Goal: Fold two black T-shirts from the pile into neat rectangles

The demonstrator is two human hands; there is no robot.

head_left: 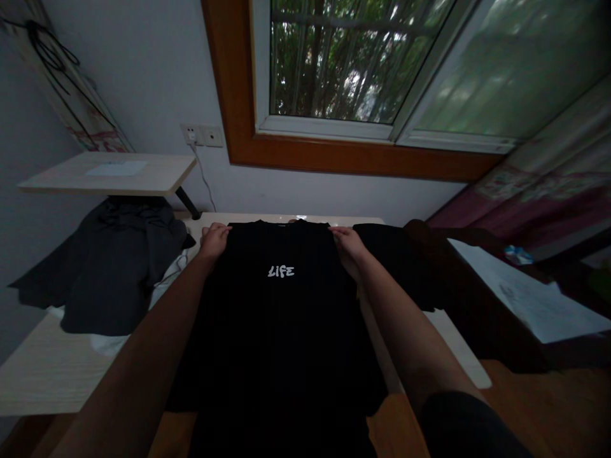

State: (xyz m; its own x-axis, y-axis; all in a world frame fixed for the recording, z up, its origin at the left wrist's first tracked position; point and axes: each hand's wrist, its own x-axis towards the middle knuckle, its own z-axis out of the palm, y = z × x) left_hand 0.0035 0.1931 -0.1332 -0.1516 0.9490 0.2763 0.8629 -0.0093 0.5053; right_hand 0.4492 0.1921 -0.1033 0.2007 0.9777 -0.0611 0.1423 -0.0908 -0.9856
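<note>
A black T-shirt with small white lettering near its top is stretched out in front of me, its collar edge toward the wall. My left hand pinches the shirt's far left corner between thumb and fingers. At the far right corner, my right hand grips the fabric the same way. The lower part of the shirt hangs down past the table's near edge. Beside my right forearm lies another dark folded garment on the table.
A heap of dark grey clothing lies left on the pale wooden table, under a small raised shelf. To the right stands a dark piece of furniture with a white sheet on it. A window is behind the table.
</note>
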